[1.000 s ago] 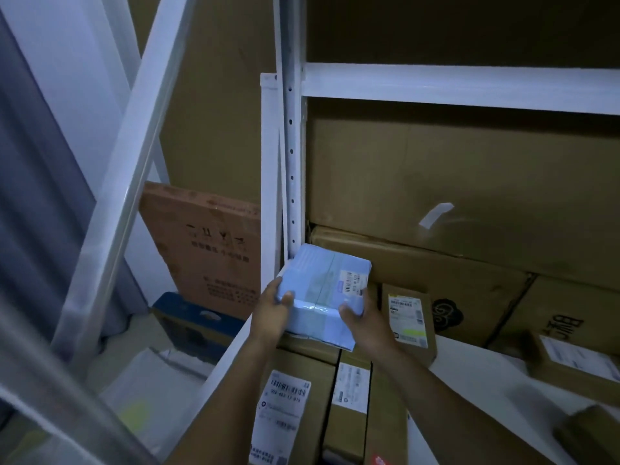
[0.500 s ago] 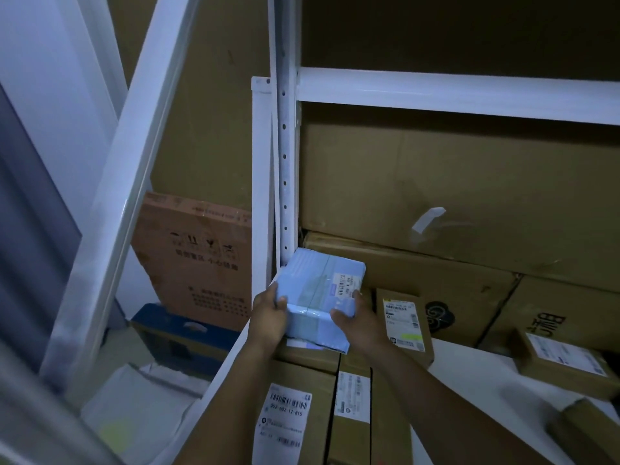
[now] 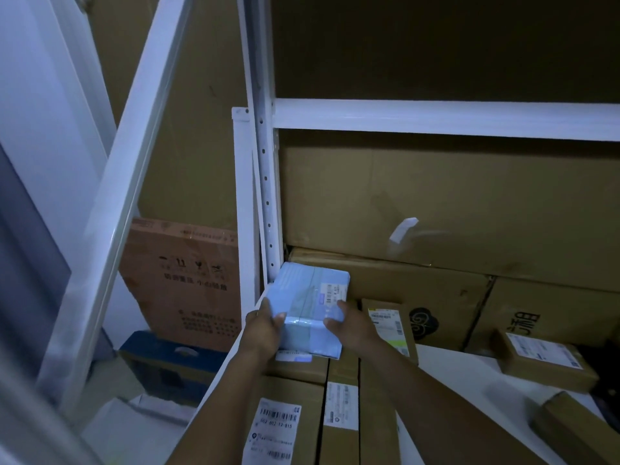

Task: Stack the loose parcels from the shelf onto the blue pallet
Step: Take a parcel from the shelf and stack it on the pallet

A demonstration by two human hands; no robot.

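Your left hand (image 3: 263, 330) and right hand (image 3: 352, 327) grip the blue parcel (image 3: 308, 297) by its sides, arms outstretched. The box label (image 3: 276, 427) below ends "12 815".

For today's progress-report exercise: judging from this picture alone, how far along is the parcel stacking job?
Done: nothing can be confirmed; no pallet stack is in view. In hand: the left hand and right hand hold a blue parcel by its sides above the shelf. Left: carrying it to the pallet, then the brown parcels, such as the small labelled box at right.
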